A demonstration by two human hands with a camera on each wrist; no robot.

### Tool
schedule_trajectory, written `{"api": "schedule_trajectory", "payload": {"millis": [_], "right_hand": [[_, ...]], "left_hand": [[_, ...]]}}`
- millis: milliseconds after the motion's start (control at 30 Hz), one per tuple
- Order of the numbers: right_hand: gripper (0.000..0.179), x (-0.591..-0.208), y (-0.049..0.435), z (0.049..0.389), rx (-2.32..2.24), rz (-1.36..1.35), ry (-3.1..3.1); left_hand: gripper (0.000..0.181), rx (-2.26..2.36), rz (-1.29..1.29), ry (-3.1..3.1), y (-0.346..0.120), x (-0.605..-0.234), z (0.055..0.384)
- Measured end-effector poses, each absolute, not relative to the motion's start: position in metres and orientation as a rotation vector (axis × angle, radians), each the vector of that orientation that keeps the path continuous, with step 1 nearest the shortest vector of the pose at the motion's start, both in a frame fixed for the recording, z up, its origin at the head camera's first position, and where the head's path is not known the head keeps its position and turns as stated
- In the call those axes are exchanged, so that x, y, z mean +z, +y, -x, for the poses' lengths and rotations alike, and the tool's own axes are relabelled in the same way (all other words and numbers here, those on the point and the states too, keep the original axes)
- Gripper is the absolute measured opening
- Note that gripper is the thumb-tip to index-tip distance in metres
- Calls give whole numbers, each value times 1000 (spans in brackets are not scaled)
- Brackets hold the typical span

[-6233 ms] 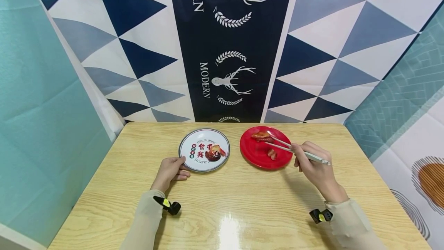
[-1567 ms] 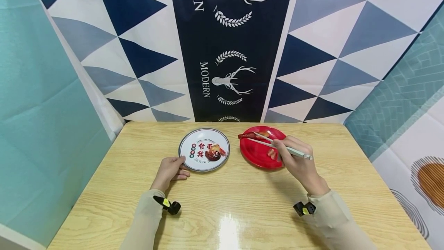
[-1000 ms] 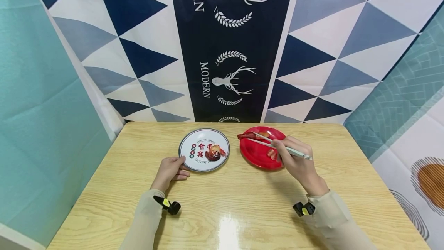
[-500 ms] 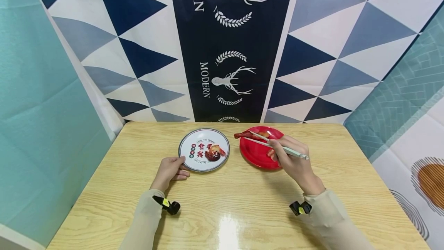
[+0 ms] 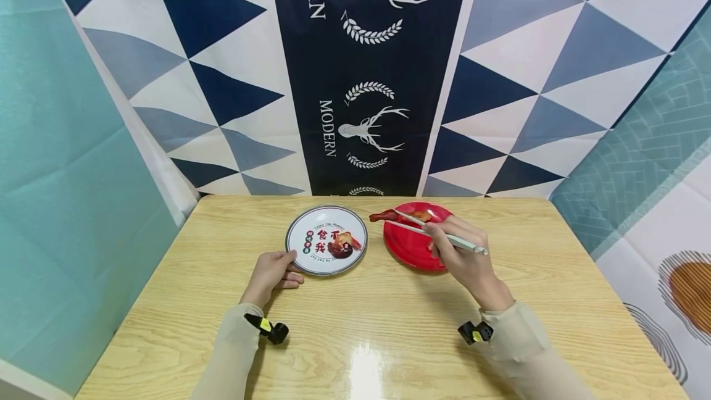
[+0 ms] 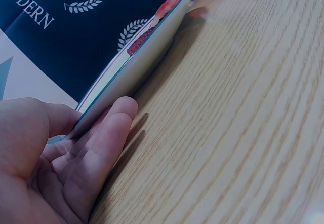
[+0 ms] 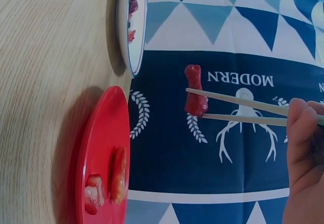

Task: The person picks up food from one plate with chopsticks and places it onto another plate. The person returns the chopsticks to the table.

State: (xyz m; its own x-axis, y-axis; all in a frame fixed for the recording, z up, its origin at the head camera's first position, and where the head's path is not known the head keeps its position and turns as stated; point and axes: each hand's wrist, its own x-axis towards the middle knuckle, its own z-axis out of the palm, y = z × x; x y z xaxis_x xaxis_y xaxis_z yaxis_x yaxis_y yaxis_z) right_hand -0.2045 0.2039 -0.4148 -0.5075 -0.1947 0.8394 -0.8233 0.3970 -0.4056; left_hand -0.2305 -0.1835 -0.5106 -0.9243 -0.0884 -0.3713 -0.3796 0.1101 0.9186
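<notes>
My left hand (image 5: pixel 270 275) grips the near-left rim of a white plate (image 5: pixel 328 215), thumb above and fingers beneath. On that plate lie a shrimp-like piece (image 5: pixel 349 239) and a dark glazed piece (image 5: pixel 339 250). A pair of pale chopsticks (image 7: pixel 243 101) is held in my right hand (image 5: pixel 465 258). Their tips pinch a red-brown glazed strip of meat (image 7: pixel 195 92), raised above the red plate (image 5: pixel 402 252) and reaching past its left rim. An orange-brown piece (image 7: pixel 119 176) and a pinkish chunk (image 7: pixel 93 193) lie on the red plate; my right hand partly hides the chunk in the head view.
Both plates stand near the back edge of the wooden table (image 5: pixel 355 307), a narrow gap between them. A patterned curtain (image 5: pixel 378 79) hangs right behind the table. Teal sheeting (image 5: pixel 66 190) borders the left side, and another patterned sheet (image 5: pixel 655 202) the right.
Since the first frame the chopsticks have taken hold of the meat strip and lifted it. Right hand, chopsticks and strip have shifted left toward the white plate. My left hand has stayed put.
</notes>
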Motion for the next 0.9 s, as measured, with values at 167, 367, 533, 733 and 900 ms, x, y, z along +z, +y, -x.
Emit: {"api": "schedule_trajectory", "payload": {"millis": [167,367,533,733,900], "right_hand": [[25,-415,201,205,1128,-898,-1918],[25,-414,199,206,1122,-911,-1903],[25,-414,196,207,1108,-919,-1897],[29,-414,194,207,1107,-932,-1896],[28,-415,192,206,1123,-932,-1903]], "left_hand": [[36,1904,466,2160,-183,-511,230],[36,1901,464,2154,-183,-511,232],[36,1893,463,2155,-183,-510,232],[37,1887,473,2153,-184,-510,231],[37,1885,470,2155,-184,-511,231]]}}
